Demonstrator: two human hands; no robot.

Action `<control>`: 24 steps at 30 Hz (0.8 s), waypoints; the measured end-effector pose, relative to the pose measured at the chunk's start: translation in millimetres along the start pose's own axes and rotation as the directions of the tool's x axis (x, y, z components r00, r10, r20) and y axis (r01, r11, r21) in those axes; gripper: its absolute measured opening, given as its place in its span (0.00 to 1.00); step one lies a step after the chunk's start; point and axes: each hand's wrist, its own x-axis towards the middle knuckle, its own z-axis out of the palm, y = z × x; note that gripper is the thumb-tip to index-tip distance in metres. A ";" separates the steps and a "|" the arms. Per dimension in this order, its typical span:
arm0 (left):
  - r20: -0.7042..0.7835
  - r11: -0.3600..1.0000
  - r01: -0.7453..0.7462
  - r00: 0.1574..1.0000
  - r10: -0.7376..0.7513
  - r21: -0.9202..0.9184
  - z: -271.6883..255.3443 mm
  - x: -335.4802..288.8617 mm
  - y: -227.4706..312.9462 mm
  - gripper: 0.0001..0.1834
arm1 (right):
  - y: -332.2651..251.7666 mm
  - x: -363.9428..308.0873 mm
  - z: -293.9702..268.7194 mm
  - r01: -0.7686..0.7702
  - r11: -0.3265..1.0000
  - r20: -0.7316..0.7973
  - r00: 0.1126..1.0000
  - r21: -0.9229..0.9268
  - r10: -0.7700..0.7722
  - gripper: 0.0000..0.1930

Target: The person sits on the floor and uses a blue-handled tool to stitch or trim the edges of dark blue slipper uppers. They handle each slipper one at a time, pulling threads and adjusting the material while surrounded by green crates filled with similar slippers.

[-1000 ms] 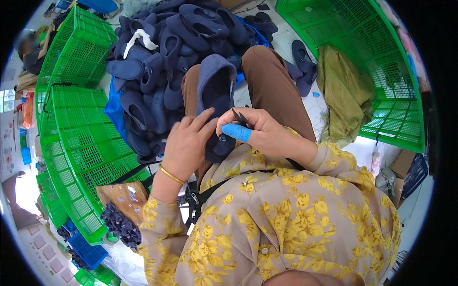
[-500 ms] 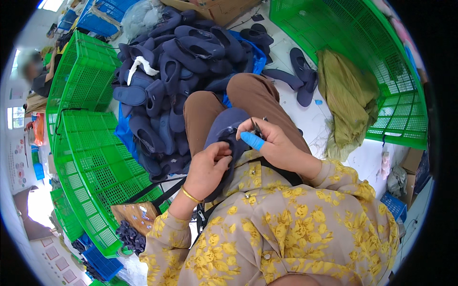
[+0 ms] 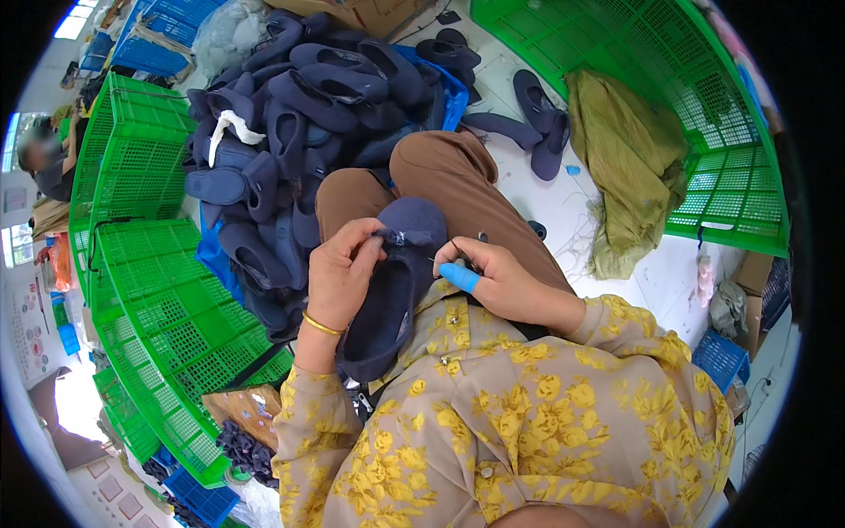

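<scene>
Head view: we see green crates (image 3: 150, 290) flanking heaped navy slippers (image 3: 339, 84); finished or waiting, we cannot tell. One navy slipper (image 3: 383, 295) lies on our lap, toe outward, work on it seemingly midway. Left hand (image 3: 341, 271) has narrow grip, pinching; right hand (image 3: 497, 283) has grip curled round dark tool (image 3: 465, 258), mostly hidden, near slipper's side. Dark fabric strip (image 3: 407, 238) crosses slipper's upper, one end in left fingertips; whether fastened, we cannot tell.
</scene>
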 end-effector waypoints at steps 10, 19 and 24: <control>-0.057 0.916 0.051 0.995 -0.080 -0.397 9.3 -6.3 -12.8 0.03 | 1.5 7.8 -10.4 0.073 0.994 -0.167 0.982 -0.087 -0.086 0.06; -0.137 0.902 0.017 0.987 -0.085 -0.431 13.8 -8.1 -15.5 0.09 | -7.4 48.2 -2.7 0.071 0.937 -0.226 0.962 -0.342 -0.156 0.08; -0.064 0.906 0.056 0.994 -0.091 -0.420 10.5 -11.6 -15.2 0.11 | -17.8 39.9 2.6 0.122 0.856 -0.103 0.974 -0.502 -0.199 0.10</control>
